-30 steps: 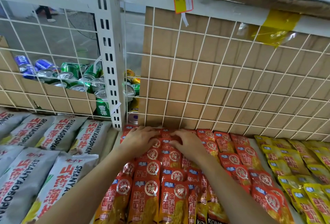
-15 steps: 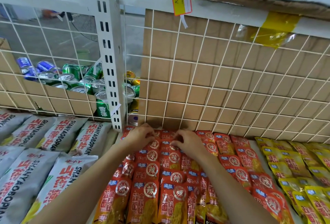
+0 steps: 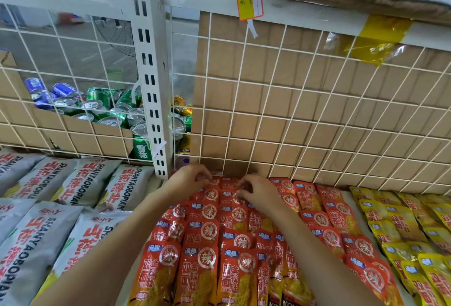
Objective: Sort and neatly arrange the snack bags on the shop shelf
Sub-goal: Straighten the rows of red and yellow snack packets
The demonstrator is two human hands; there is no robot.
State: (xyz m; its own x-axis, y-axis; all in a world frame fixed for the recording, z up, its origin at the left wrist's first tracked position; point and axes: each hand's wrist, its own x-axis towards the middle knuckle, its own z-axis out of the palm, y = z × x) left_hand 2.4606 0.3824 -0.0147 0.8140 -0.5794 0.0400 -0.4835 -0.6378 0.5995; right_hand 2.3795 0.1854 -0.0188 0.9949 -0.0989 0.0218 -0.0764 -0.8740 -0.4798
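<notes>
Red snack bags (image 3: 202, 264), rows below wire grid (image 3: 292, 110): left hand (image 3: 189, 181) and right hand (image 3: 260, 192), fingers curled, pinch rearmost bags at grid's foot.

1.0 s ago: left grip (image 3: 188, 181) and right grip (image 3: 260, 192) lay flat on the back row of red snack bags (image 3: 210, 209), fingertips nearly meeting. Now: fingers of both curled, pinching at bag tops. Grips sit a little apart, closer to the wire grid (image 3: 268, 135).
</notes>
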